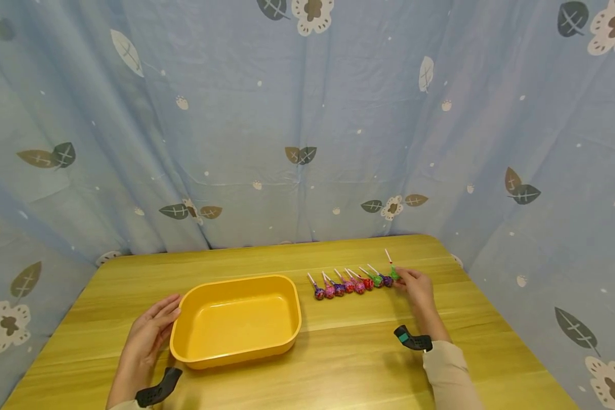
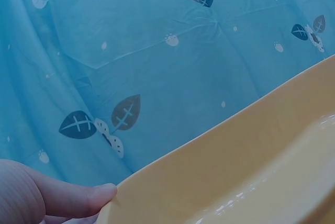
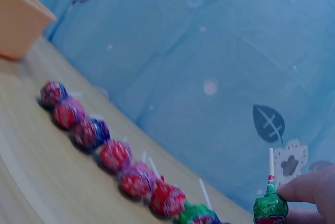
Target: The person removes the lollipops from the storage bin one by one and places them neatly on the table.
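My right hand (image 1: 415,287) pinches a green-wrapped lollipop (image 3: 270,205) by its head, with the white stick pointing up. That hand is at the right end of a row of wrapped lollipops (image 1: 349,285) in purple, pink, red and green, lying side by side with sticks towards the back. At the left, my left hand (image 1: 151,330) touches the left end of a yellow plastic basin (image 1: 236,360). In the left wrist view, a fingertip (image 2: 107,195) lies right at the basin's rim, the fingers behind it partly hidden.
The basin holds nothing that shows in the head view. Everything stands on a wood-grain table (image 1: 348,364). A blue curtain (image 1: 256,125) with leaf and flower prints hangs behind the table and along its sides.
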The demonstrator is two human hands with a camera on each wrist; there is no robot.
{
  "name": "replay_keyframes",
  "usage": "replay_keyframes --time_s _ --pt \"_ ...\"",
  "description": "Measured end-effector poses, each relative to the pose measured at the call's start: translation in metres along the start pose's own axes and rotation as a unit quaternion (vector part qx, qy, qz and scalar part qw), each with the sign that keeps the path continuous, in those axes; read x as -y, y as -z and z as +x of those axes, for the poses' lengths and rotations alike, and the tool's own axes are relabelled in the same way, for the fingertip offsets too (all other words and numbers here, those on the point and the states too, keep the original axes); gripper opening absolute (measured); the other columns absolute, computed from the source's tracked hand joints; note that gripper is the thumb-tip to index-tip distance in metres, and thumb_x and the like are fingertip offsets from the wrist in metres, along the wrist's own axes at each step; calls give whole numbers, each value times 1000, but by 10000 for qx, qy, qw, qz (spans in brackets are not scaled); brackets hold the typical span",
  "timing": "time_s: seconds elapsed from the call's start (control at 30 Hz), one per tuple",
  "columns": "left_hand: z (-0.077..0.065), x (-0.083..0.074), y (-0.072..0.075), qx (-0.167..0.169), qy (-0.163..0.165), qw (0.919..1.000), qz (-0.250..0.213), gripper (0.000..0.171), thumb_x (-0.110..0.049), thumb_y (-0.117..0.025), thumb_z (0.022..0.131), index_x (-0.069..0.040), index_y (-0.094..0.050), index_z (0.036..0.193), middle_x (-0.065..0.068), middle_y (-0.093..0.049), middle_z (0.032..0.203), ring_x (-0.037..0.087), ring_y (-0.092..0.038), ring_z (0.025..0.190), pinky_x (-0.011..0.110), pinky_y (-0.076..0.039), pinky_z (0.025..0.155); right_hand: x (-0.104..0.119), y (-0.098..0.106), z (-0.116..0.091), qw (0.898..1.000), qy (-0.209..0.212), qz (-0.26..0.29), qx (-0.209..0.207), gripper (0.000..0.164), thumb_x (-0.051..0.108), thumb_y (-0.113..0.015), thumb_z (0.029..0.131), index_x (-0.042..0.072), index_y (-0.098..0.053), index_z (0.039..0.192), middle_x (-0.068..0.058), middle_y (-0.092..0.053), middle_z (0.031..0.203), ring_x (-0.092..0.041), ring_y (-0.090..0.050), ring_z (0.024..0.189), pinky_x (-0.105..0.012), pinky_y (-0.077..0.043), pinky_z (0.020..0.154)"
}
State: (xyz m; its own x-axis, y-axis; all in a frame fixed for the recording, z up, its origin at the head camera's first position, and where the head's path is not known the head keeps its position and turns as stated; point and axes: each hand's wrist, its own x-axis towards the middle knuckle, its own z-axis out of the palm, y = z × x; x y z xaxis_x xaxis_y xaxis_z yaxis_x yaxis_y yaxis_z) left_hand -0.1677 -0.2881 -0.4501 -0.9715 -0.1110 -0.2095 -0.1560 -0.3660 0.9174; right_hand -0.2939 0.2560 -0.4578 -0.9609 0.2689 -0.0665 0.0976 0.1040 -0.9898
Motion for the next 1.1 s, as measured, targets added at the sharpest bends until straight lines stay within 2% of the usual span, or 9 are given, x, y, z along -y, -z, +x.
replay_keyframes --time_s 0.1,0.17,0.37,0.5,0.63,0.77,0.97,1.1 --pt "0 1 0 -26 24 10000 79 26 -9 -62 95 -34 -67 100 -19 -68 100 -1 -64 95 19 -52 83 -2 3 4 9999 -51 -77 -112 43 19 -56 99 -14 -54 126 -19 -54 112 -32 -63 96 -41 -53 88" --pt "0 1 1 -23 12 10000 90 25 -9 -62 95 -33 -66 102 -19 -68 100 -1 -64 95 19 -52 83 -4 4 7 9997 -121 -146 -178 42 18 -56 99 -15 -53 126 -20 -54 112 -32 -64 95 -38 -54 86" --pt "-1 0 1 32 -20 10000 -12 27 -7 -62 96 -34 -68 99 -18 -68 100 0 -65 95 20 -52 83 -14 6 16 9976 -178 -565 -365 38 15 -58 96 -15 -58 119 -22 -60 105 -12 -65 71 -25 -57 68" --pt "-1 -1 0 47 -15 10000 -65 31 -6 -61 96 -35 -70 95 -18 -68 100 1 -65 95 20 -53 83 -21 6 20 9950 -3 -874 -481 37 15 -58 95 -15 -61 116 -26 -60 110 -7 -63 65 -20 -55 62" --pt "-1 -1 -1 48 -27 10000 -66 33 -6 -60 96 -37 -71 94 -18 -68 101 1 -65 95 20 -53 82 -24 5 22 9907 212 -1224 -556 36 17 -59 95 -14 -63 114 -29 -61 109 -11 -64 66 -18 -53 57" --pt "-1 0 -1 29 -21 10000 -30 33 -6 -61 96 -37 -71 93 -19 -68 101 0 -65 95 20 -53 82 -24 4 22 9834 435 -1675 -551 36 20 -59 95 -12 -64 112 -29 -62 107 -22 -67 72 -19 -51 56" --pt "-1 -1 -1 -102 175 9997 108 26 -9 -62 95 -30 -63 111 -20 -68 99 -2 -63 96 19 -51 85 -24 2 21 9753 620 -2038 -590 34 19 -58 95 -12 -67 108 -28 -65 103 -30 -67 78 -22 -51 57" --pt "1 -1 -4 -228 360 9989 201 41 -11 -63 95 -24 -52 133 -22 -66 99 -3 -63 96 19 -51 87 -23 3 20 9707 695 -2206 -651 33 18 -59 95 -12 -68 106 -28 -65 102 -30 -66 77 -28 -54 61"
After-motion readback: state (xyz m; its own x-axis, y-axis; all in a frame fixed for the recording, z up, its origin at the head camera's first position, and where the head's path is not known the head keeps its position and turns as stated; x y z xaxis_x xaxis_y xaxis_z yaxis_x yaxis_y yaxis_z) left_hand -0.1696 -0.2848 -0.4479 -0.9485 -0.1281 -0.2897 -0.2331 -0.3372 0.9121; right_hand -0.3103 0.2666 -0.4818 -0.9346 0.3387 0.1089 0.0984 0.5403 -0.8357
